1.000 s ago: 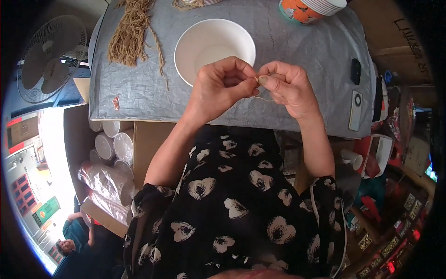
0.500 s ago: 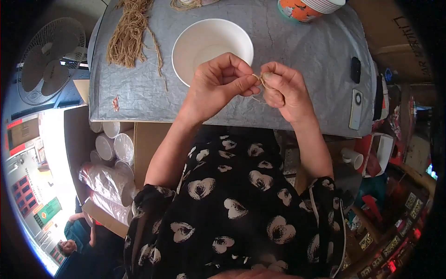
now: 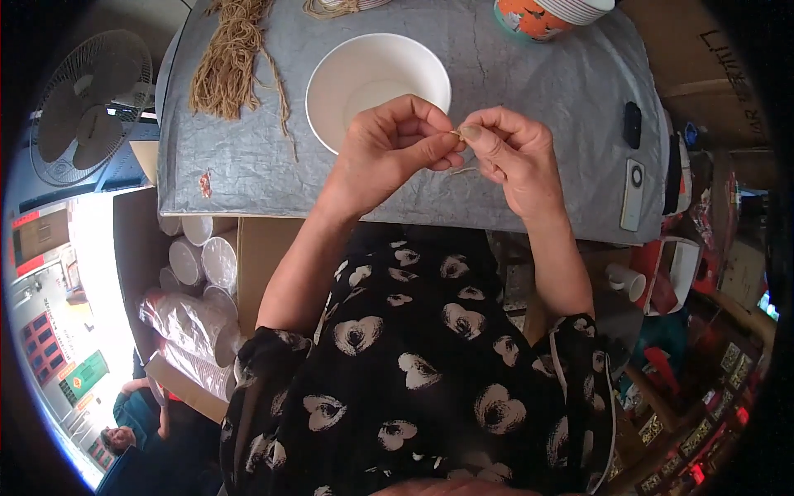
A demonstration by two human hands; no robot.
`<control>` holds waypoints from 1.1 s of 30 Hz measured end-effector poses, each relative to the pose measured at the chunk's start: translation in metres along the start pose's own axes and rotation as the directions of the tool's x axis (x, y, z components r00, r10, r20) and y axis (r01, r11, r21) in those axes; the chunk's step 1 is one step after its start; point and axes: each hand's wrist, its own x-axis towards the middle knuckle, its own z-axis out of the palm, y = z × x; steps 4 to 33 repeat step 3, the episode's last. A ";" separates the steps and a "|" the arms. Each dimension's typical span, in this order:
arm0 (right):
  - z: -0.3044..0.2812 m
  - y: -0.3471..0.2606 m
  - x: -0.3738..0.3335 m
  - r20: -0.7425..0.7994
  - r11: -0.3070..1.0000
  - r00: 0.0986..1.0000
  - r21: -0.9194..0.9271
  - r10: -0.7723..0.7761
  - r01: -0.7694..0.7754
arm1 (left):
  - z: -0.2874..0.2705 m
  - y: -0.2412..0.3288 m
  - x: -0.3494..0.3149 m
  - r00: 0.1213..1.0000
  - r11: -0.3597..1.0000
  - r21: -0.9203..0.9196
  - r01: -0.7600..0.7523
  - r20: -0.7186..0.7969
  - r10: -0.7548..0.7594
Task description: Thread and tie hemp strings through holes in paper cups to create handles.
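Observation:
My left hand [image 3: 389, 153] and my right hand [image 3: 511, 157] meet fingertip to fingertip above the near part of the table. Between them is a short piece of tan twine [image 3: 465, 171], pinched by the thumb and forefinger of each hand. Most of the twine is hidden by the fingers; a loose end shows below them. Just behind my left hand stands a white paper bowl [image 3: 351, 78], upright, its inside bare. A thick bundle of tan twine [image 3: 227, 74] lies at the far left, with a few strands trailing toward the bowl.
Stacked orange-patterned bowls [image 3: 538, 18] stand at the back right. A black object [image 3: 633, 124] and a phone-like silver device [image 3: 633, 194] lie near the right edge of the grey-covered table [image 3: 273, 182]. Left below, a carton holds wrapped cup stacks [image 3: 190, 326]. A fan [image 3: 91, 107] and another person [image 3: 136, 422] are at left.
My right hand's fingers have shifted slightly up and closed tighter toward the left fingertips. Less twine shows between the hands. My left hand has stayed nearly still.

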 end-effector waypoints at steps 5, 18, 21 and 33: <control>0.000 0.003 0.000 -0.043 0.999 0.998 -0.019 -0.038 0.037 | 0.001 0.005 -0.001 0.999 0.999 -0.008 0.041 -0.005 -0.041; 0.000 0.003 0.000 -0.043 0.999 0.998 -0.019 -0.038 0.037 | 0.001 0.005 -0.001 0.999 0.999 -0.008 0.041 -0.005 -0.041; 0.000 0.003 0.000 -0.043 0.999 0.998 -0.019 -0.038 0.037 | 0.001 0.005 -0.001 0.999 0.999 -0.008 0.041 -0.005 -0.041; 0.000 0.003 0.000 -0.043 0.999 0.998 -0.019 -0.038 0.037 | 0.001 0.005 -0.001 0.999 0.999 -0.008 0.041 -0.005 -0.041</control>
